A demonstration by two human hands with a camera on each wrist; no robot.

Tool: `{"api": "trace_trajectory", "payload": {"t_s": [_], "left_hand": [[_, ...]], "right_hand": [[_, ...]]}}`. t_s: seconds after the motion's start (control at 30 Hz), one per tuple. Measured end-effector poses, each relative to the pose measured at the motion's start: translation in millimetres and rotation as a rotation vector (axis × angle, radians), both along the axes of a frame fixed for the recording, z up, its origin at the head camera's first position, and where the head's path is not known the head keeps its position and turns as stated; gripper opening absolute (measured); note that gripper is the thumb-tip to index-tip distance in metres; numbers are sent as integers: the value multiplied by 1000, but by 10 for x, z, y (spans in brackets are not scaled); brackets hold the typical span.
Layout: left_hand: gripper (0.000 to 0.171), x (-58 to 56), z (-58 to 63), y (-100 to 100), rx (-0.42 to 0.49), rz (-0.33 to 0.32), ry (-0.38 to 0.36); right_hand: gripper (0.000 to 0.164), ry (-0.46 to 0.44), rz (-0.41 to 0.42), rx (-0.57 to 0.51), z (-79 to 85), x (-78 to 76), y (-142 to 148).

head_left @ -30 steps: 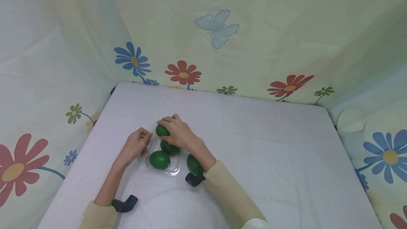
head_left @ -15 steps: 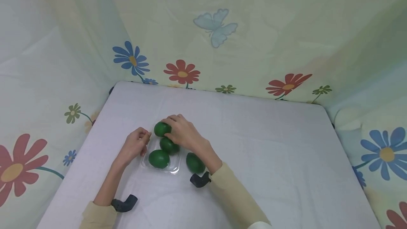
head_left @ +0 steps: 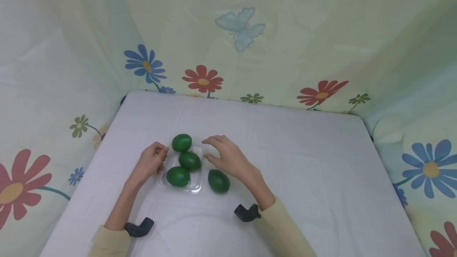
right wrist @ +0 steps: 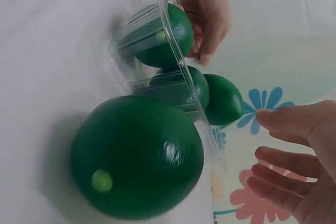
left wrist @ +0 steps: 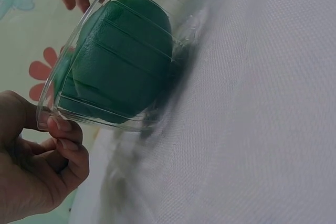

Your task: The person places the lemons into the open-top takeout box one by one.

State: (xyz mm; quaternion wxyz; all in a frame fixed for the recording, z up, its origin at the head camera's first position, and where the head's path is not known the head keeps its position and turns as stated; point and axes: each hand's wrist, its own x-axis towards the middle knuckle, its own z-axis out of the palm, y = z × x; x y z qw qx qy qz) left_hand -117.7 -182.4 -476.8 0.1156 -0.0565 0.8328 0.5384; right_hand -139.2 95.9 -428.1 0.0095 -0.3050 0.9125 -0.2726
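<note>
A clear plastic container stands on the table with three glossy, dark green, egg-shaped fruits in a staggered row: a far fruit, a middle fruit and a near fruit. My left hand pinches the container's left rim between thumb and curled fingers, as the left wrist view shows. Just right of the container hovers my right hand, fingers spread and holding nothing. A fourth loose fruit, with a pale green stem spot facing the right wrist camera, lies on the cloth below that hand.
White cloth covers the table. A flower-printed curtain hangs behind the far edge and along both sides. Black curved wrist pieces stick out from both forearms.
My right hand has let go of the far fruit, which now lies in the container, and has drawn back to the right. The left hand keeps its place at the rim.
</note>
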Motion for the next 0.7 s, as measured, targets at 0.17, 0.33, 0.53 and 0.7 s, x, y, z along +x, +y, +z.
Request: {"api": "trace_trajectory", "payload": {"t_s": [0.17,0.33,0.53,0.7], "left_hand": [[30,-1,1,13,-3,7,8],[30,-16,-21,18,-11,21,31],[31,-33,-31,29,-23,37,33],[30,-43,-25,50,-22,41,23]], "right_hand": [[38,5,-17,-35,-28,132,218],[40,5,-35,-45,-71,262,397],[49,-103,-41,-26,-151,427,540],[64,-181,-24,1,-279,553,564]]}}
